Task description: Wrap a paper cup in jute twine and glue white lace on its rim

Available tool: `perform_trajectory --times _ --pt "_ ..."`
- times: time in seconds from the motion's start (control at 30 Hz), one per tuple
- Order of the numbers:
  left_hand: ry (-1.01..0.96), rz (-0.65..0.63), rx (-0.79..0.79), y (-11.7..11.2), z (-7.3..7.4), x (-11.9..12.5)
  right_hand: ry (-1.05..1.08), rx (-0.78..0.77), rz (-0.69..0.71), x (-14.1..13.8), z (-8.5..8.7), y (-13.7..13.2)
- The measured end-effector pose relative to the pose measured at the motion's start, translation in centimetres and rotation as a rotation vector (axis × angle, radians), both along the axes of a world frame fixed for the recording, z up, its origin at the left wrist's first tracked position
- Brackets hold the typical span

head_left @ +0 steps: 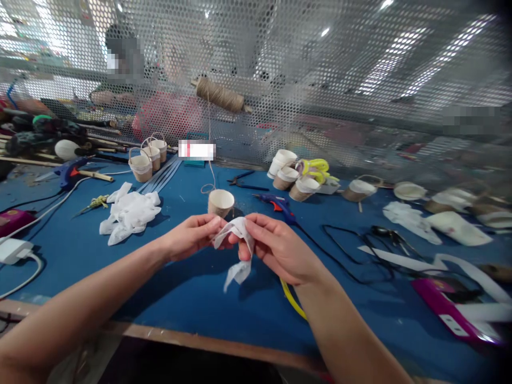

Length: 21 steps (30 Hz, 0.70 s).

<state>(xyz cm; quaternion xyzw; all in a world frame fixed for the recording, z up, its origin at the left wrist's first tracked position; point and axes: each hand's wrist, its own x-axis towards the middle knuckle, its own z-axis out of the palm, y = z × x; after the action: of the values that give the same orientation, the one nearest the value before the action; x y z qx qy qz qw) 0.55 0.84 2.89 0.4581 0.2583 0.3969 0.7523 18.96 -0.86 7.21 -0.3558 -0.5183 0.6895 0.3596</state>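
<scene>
Both hands pinch tight: left hand (191,234) and right hand (276,246) grip a white cloth strip (237,242) between fingertips, above the blue table (200,298), just before a paper cup (221,202).

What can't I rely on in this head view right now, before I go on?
All in the head view:
1. How the white fabric strip is folded: fingers of the left hand and right hand cover its middle.
2. Where the yellow cord leads: its upper end is hidden under the right wrist.
3. The far-right cups: blurred near the frame edge.
4. What lies behind the mesh screen: only vague shapes.
</scene>
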Motion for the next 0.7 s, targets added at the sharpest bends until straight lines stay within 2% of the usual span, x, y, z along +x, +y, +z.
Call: perform_trajectory --times 0.07,0.17,0.3,0.37,0.5,0.63,0.7 --pt "-0.059 -0.05 -0.094 -0.2 -0.2 0.5 -0.032 0.007 0.004 0.1 -0.1 0.0" --pt "-0.023 -0.069 -0.193 -0.3 0.0 0.3 -0.1 0.003 0.02 0.5 -0.5 0.0" --pt "0.036 -0.057 -0.207 0.0 0.8 -0.8 -0.282 0.042 0.071 1.1 -0.6 -0.1" --pt "0.106 -0.011 -0.126 0.2 1.5 -1.4 -0.371 0.071 0.079 1.3 -0.5 -0.2" --pt "0.312 0.092 0.148 0.5 3.1 -2.3 -0.458 0.104 0.048 1.2 -0.1 -0.3" --pt "0.477 0.143 0.341 0.5 4.2 -2.4 -0.527 0.161 -0.036 1.0 0.0 -0.5" --pt "0.537 0.196 0.428 0.3 4.6 -2.4 -0.576 0.177 -0.028 1.0 -0.1 -0.5"
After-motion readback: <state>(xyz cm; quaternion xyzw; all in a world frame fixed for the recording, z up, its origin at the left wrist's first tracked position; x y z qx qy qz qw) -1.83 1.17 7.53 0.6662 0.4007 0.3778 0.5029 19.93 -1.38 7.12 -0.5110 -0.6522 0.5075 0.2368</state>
